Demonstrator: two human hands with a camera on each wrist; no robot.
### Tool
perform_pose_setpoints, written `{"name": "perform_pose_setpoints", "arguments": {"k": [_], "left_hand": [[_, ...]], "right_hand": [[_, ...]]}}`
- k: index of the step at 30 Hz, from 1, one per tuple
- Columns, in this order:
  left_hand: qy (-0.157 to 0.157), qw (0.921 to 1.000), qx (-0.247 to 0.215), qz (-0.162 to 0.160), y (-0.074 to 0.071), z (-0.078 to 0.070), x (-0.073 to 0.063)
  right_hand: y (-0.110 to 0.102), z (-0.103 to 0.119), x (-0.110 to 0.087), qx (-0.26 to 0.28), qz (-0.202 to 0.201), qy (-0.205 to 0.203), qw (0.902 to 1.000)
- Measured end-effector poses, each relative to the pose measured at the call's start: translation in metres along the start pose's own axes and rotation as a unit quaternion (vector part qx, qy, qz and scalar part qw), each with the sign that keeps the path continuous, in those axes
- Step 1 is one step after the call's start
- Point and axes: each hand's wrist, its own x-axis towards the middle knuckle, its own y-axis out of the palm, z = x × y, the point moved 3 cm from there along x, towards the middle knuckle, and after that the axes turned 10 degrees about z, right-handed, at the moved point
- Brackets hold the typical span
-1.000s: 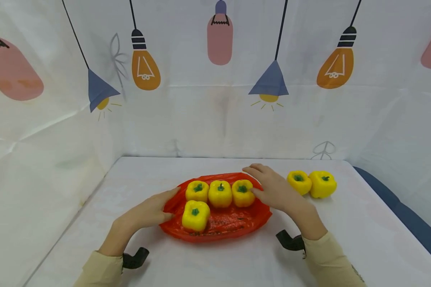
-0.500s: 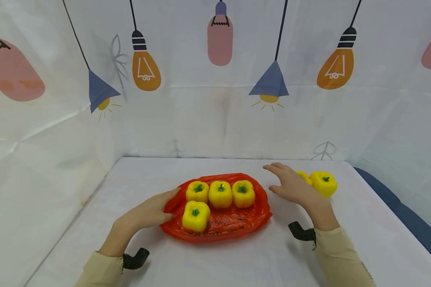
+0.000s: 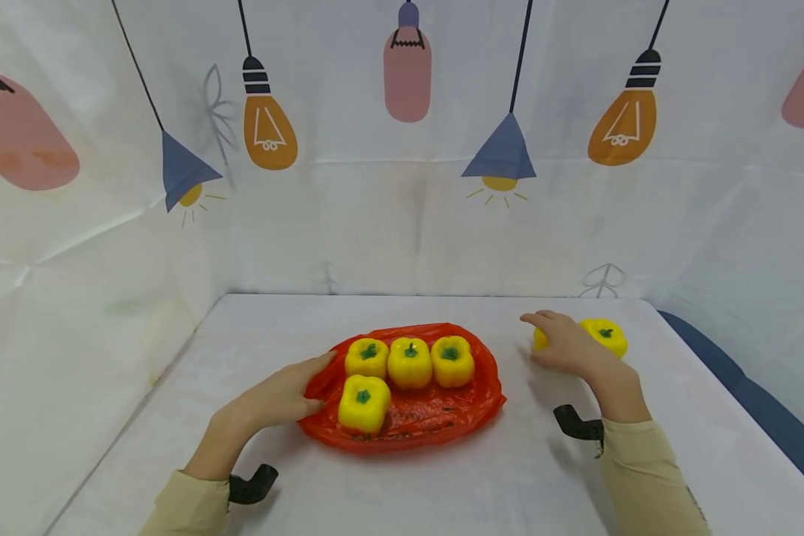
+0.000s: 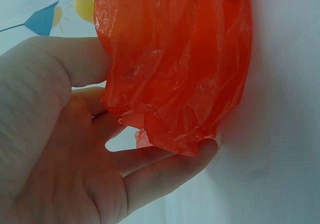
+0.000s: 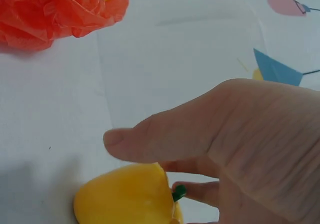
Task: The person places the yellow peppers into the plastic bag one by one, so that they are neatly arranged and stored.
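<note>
near the tabletop's far-right corner (image 3: 633,307), i feared the spread right hand (image 3: 566,346) bumping the bell pepper (image 5: 125,196) away; left hand (image 3: 281,394) also spread.

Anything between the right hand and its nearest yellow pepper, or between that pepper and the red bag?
Nothing visible: the right hand is at the yellow pepper; only white tabletop separates pepper and red bag.
</note>
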Motion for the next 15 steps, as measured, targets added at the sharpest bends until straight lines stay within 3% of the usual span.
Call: {"name": "perform_pose_setpoints", "arguments": {"k": [15], "left_hand": [[-0.004,1.0,-0.002,0.0,0.0005,-0.0015,-0.0011]], "right_hand": [[0.0051,-0.0066,0.0038,0.009,0.03,0.015,0.9994]]}}
